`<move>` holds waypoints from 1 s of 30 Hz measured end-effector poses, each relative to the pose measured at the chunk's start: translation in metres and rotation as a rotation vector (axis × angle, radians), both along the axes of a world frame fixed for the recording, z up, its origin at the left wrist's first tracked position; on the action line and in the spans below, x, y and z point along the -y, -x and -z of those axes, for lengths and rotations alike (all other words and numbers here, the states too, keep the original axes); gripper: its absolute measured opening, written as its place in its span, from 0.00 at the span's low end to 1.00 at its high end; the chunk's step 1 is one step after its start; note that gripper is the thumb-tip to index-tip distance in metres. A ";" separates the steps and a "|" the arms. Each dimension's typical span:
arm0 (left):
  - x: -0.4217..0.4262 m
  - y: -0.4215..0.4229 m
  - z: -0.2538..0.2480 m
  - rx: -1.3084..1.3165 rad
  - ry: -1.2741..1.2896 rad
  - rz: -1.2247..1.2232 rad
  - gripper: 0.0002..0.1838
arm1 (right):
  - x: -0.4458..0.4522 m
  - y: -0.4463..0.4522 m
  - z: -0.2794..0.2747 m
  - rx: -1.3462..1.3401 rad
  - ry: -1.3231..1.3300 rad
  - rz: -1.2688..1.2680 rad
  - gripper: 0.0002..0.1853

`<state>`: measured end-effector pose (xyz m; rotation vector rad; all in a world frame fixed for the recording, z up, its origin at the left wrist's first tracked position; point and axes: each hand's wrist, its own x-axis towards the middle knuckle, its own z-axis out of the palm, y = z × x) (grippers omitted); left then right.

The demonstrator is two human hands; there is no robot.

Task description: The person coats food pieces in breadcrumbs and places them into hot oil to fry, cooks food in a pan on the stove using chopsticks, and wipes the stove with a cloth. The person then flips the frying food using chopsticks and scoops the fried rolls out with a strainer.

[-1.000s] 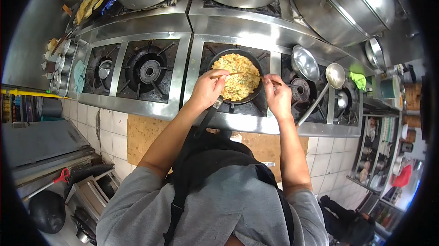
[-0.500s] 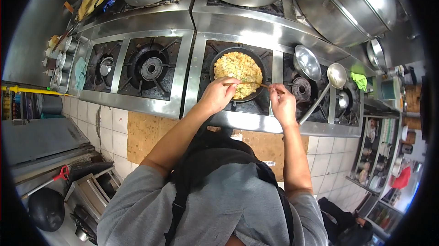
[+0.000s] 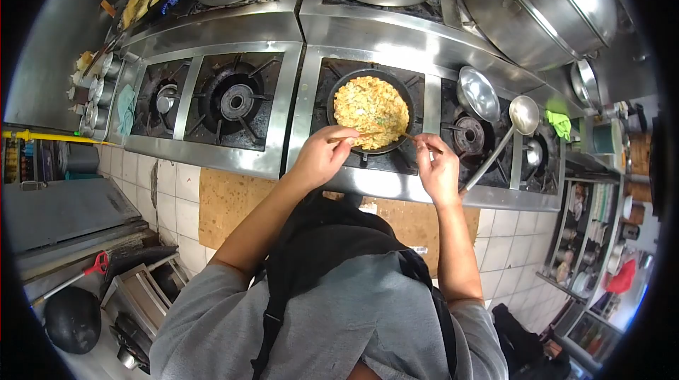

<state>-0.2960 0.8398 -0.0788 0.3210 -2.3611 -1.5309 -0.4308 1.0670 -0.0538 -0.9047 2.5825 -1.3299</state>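
Your left hand (image 3: 322, 157) is finger-pinching a wooden stick (image 3: 369, 135), right hand (image 3: 438, 168) a second stick (image 3: 409, 137), both ideally sliding low beneath the food (image 3: 369, 103) from the pan's (image 3: 331, 113) near edge!

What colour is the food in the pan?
Mostly yellow, with orange patches and a few green flecks; the food shows best in the head view.

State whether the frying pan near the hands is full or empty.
Not empty: the frying pan holds chunky yellow food spread across nearly its whole base. How deep it lies, I cannot tell.
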 end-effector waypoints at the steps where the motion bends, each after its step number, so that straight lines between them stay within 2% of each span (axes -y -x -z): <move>1: 0.002 -0.003 0.002 0.000 0.001 -0.001 0.09 | 0.003 -0.002 0.000 -0.030 0.051 -0.033 0.07; 3: 0.008 -0.008 0.005 -0.006 0.155 0.025 0.08 | 0.007 -0.008 0.007 0.017 0.006 -0.093 0.05; 5: 0.011 -0.015 0.005 0.039 0.154 0.033 0.09 | 0.004 -0.011 0.011 0.043 -0.050 -0.142 0.05; 7: 0.015 -0.019 -0.004 -0.019 0.161 0.017 0.09 | 0.009 -0.007 0.010 0.051 0.010 -0.127 0.06; 11: 0.024 -0.009 -0.012 -0.024 -0.044 -0.133 0.09 | 0.035 -0.004 0.005 0.025 0.117 -0.103 0.07; 12: 0.028 -0.006 -0.005 -0.025 -0.042 -0.133 0.09 | 0.041 -0.002 0.024 0.107 0.130 -0.066 0.08; 14: 0.038 -0.002 0.015 0.070 0.171 -0.073 0.10 | 0.043 -0.001 0.035 0.123 0.101 -0.092 0.08; 18: 0.042 -0.009 0.008 0.015 0.202 -0.029 0.10 | 0.040 0.001 0.026 0.131 0.055 -0.110 0.08; 21: 0.041 -0.010 -0.004 -0.018 0.159 -0.119 0.08 | 0.050 -0.002 0.023 0.094 0.112 -0.092 0.08; 23: 0.045 -0.005 0.000 0.018 0.242 -0.103 0.08 | 0.058 -0.005 0.036 0.171 0.065 -0.093 0.07; 25: 0.051 -0.007 0.000 -0.006 0.307 -0.084 0.08 | 0.061 -0.008 0.041 0.062 0.054 -0.169 0.07; 28: 0.052 -0.012 -0.009 -0.029 0.364 -0.055 0.08 | 0.056 -0.005 0.041 0.096 0.100 -0.188 0.08; 30: 0.053 -0.007 -0.013 -0.039 0.366 -0.054 0.08 | 0.053 0.003 0.035 0.202 0.226 -0.100 0.08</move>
